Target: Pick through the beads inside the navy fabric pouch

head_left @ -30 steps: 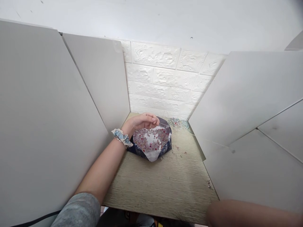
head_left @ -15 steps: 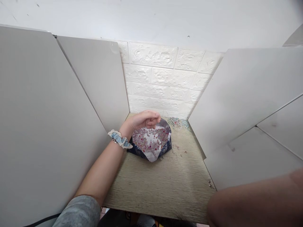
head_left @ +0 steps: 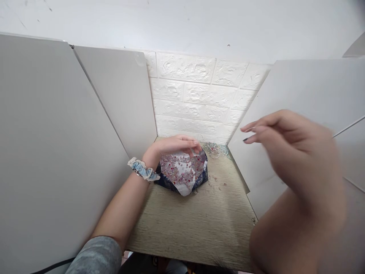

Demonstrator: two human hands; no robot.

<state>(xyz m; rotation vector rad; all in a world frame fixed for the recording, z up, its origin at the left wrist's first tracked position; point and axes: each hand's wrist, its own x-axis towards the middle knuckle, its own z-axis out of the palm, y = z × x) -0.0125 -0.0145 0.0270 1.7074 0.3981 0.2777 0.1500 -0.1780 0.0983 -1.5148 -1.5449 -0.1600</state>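
Left hand [head_left: 173, 145] pinches the far edge of a bag of beads [head_left: 182, 172] on the table [head_left: 199, 224].
Light, floppy, apt to spill, so best held by its rim; right hand [head_left: 296, 152], blurred, hangs loosely spread, holding nothing.

Left hand [head_left: 173, 146] over bead tray [head_left: 182, 173]; right hand [head_left: 293, 152] raised.

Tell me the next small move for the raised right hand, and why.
Probably bring the right hand down toward the bead dish. The left hand is curled over the dish's far rim with fingertips pinched above the beads, while the right hand hangs in the air, blurred, fingers loosely open and holding nothing visible, well clear of the wooden table.
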